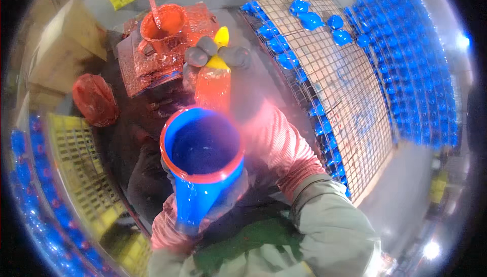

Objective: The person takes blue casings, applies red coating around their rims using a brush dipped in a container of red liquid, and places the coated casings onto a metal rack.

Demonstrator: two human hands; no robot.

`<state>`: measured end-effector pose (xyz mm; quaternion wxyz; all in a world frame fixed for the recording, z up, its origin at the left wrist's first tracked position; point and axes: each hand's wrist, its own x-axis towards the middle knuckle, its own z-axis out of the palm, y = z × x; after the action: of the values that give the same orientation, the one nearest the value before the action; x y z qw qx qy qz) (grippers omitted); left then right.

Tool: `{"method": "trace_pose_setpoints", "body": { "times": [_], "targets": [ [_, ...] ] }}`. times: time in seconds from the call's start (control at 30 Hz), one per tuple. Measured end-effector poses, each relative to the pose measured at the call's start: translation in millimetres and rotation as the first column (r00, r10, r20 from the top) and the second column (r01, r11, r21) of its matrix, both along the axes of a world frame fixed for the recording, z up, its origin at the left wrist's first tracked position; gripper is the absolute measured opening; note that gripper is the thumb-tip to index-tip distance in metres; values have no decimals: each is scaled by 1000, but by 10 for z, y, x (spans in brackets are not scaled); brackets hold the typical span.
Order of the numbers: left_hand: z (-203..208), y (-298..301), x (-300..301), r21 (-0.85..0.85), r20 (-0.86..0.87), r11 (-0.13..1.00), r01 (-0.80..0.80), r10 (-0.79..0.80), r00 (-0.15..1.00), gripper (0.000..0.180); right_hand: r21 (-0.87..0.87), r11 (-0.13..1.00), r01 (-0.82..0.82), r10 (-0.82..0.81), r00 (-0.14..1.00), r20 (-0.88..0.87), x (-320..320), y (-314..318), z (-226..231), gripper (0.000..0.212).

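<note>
The left hand [175, 175] is clamped around the blue cup [203, 160], mostly hidden behind it. The cup's long axis runs near vertical, red-rimmed mouth toward the camera. Beyond it, the right hand [215, 56] grips the red squeeze bottle [213, 86] at its neck; the bottle's axis stands upright, yellow nozzle [221, 37] pointing away past the fingers, base nearest the cup. Farther left sits a red paint pot [162, 28].
</note>
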<state>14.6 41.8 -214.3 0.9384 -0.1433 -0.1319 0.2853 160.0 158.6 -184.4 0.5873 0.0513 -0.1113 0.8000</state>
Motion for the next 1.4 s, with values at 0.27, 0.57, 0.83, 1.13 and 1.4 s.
{"method": "trace_pose_setpoints", "body": {
  "times": [0.27,0.57,0.83,1.13,1.4],
  "targets": [
    [193,123,45,229,-177,970,-82,124,976,76,46,999,-1,4,998,-69,-79,48,-140,27],
    [151,516,-127,841,-81,374,391,801,-593,66,455,680,575,-657,202,726,116,-132,81,39],
    [185,444,-103,434,320,408,803,763,-561,91,651,642,405,-718,18,696,7,-165,99,19],
    [152,509,-130,860,-433,494,126,838,-332,56,761,508,404,-794,-123,595,135,-138,58,22],
    [136,444,-123,425,-523,743,-517,667,530,53,105,904,413,-375,652,659,-90,-82,-177,37]
  ]
}}
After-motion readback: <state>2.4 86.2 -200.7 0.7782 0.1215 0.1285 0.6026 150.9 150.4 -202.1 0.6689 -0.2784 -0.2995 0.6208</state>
